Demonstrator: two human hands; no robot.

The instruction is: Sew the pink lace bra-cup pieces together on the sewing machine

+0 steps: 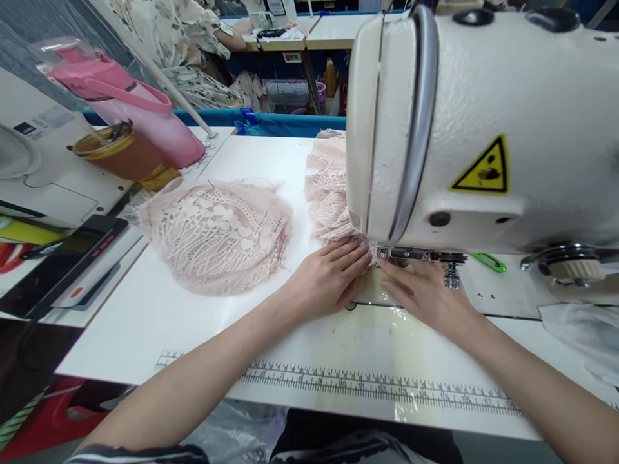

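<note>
My left hand (329,274) lies flat on the white sewing table (159,309), fingers stretched together, pressing pink lace fabric (329,193) toward the foot of the white sewing machine (483,122). My right hand (425,293) lies flat just right of it, fingers reaching under the machine head toward the needle area (401,254). The fingertips of both hands are partly hidden by the machine. A pile of pink lace pieces (217,235) lies to the left of my left hand.
A pink bottle (130,106) and a brown cup (120,154) lean at the left, above a control panel (62,264). A printed ruler (377,386) runs along the table's front edge. Green clippers (488,261) lie right of the needle. Another person sits at the back.
</note>
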